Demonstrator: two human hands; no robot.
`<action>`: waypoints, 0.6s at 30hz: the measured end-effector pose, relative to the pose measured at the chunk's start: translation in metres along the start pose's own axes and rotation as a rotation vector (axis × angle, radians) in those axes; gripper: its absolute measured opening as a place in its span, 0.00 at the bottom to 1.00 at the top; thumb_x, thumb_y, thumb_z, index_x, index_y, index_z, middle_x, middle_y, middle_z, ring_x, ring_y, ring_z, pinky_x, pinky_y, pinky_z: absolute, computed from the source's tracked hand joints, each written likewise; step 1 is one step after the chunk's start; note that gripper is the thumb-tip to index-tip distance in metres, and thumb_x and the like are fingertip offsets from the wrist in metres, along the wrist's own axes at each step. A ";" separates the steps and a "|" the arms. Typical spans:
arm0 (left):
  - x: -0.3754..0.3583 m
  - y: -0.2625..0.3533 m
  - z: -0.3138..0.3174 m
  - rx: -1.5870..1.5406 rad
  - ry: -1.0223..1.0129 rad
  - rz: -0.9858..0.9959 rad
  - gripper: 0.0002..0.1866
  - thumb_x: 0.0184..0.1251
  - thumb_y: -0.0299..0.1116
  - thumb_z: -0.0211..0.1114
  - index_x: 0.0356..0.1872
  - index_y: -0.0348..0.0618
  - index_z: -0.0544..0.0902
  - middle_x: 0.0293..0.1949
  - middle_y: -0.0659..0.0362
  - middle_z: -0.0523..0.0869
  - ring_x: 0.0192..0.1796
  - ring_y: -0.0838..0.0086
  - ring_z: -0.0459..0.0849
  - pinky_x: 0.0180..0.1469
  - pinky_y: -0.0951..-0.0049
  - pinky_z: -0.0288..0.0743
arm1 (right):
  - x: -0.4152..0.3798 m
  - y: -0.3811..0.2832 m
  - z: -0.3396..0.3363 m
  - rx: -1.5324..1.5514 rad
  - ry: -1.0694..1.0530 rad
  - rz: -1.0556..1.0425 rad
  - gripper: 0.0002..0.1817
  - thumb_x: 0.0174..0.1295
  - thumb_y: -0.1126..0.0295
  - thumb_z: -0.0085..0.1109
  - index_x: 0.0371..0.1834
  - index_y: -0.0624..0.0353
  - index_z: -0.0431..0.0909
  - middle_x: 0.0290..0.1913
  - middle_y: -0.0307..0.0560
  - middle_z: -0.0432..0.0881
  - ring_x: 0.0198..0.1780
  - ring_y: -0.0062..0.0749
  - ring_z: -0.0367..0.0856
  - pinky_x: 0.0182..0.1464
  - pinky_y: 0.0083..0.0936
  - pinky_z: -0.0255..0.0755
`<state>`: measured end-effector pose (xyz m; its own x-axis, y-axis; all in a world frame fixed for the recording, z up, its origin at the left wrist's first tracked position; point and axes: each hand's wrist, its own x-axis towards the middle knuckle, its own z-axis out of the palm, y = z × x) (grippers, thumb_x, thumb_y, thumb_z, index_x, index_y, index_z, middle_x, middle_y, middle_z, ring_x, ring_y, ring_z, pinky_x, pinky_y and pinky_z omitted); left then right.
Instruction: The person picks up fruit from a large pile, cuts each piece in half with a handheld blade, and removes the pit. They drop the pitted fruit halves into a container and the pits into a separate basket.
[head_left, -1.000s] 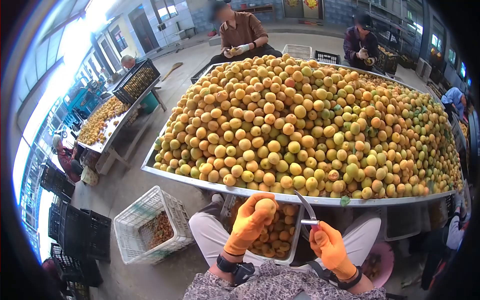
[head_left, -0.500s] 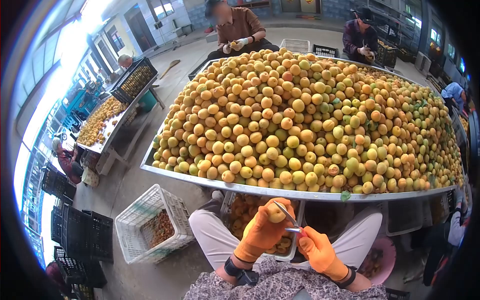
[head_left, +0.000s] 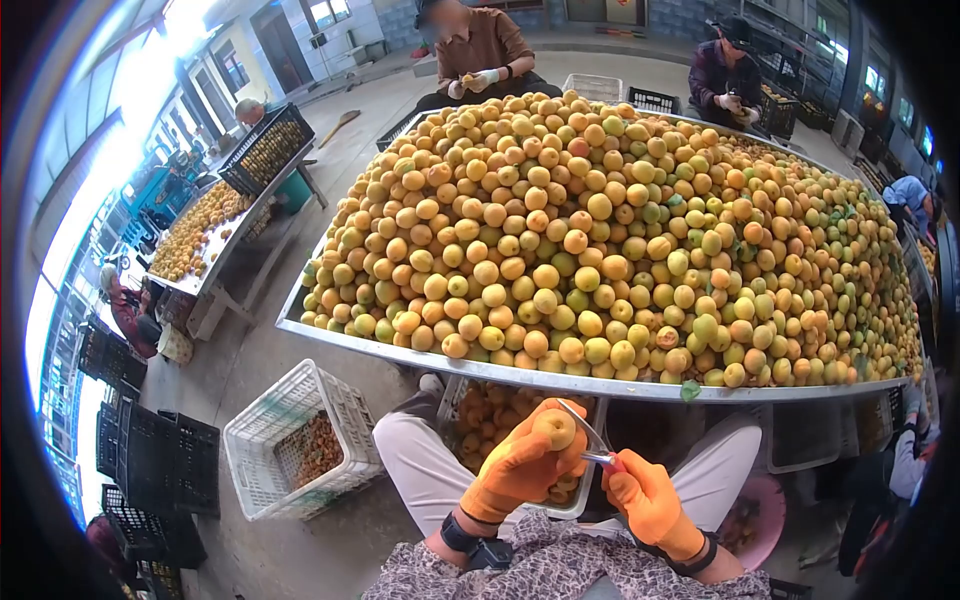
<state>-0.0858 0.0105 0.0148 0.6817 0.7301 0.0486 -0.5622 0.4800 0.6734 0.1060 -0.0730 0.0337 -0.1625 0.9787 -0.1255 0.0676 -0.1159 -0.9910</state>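
My left hand [head_left: 520,468], in an orange glove, is closed round a yellow apricot [head_left: 556,430] above my lap. In my right hand [head_left: 655,505], also gloved in orange, is a red-handled cutter [head_left: 596,440] with a curved metal blade. Its handle is mostly covered by my fingers. The blade stands right at the apricot's right side, its tip pointing up and left. Below my hands, between my knees, a white crate [head_left: 452,400] holds apricot pieces. Just beyond, a large heap of apricots [head_left: 600,250] fills a metal-edged table [head_left: 480,373].
On the floor at left stands a white crate [head_left: 262,450] with brownish bits inside. Black crates [head_left: 165,460] are stacked farther left. A pink basin [head_left: 765,515] sits by my right knee. Two people [head_left: 485,50] work across the heap; another table [head_left: 225,245] holds apricots.
The cutter has shifted slightly right, its blade now beside the apricot rather than across it. My left hand has turned the apricot a little. My right hand has dropped slightly.
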 end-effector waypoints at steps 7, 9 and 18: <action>0.000 0.005 0.009 0.259 0.079 0.033 0.38 0.60 0.64 0.63 0.53 0.36 0.73 0.47 0.52 0.75 0.48 0.68 0.74 0.54 0.65 0.68 | -0.001 -0.002 0.003 -0.027 -0.041 0.007 0.17 0.72 0.56 0.53 0.40 0.62 0.74 0.19 0.46 0.69 0.22 0.26 0.64 0.27 0.25 0.63; 0.000 0.002 0.009 0.229 0.072 0.034 0.38 0.60 0.65 0.63 0.52 0.36 0.73 0.47 0.52 0.75 0.50 0.67 0.74 0.56 0.65 0.67 | -0.001 -0.001 0.004 -0.045 -0.046 0.007 0.17 0.72 0.56 0.53 0.41 0.62 0.74 0.19 0.45 0.69 0.22 0.25 0.64 0.27 0.25 0.63; -0.009 0.003 0.026 0.070 0.029 0.010 0.36 0.59 0.59 0.68 0.55 0.38 0.71 0.47 0.53 0.74 0.48 0.70 0.74 0.53 0.69 0.69 | -0.003 0.006 0.019 -0.206 0.054 -0.246 0.16 0.72 0.57 0.52 0.36 0.61 0.71 0.20 0.54 0.72 0.20 0.52 0.71 0.25 0.33 0.65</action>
<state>-0.0813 -0.0067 0.0356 0.6617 0.7490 0.0347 -0.5341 0.4384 0.7229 0.0883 -0.0794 0.0271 -0.1462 0.9813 0.1249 0.2315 0.1567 -0.9601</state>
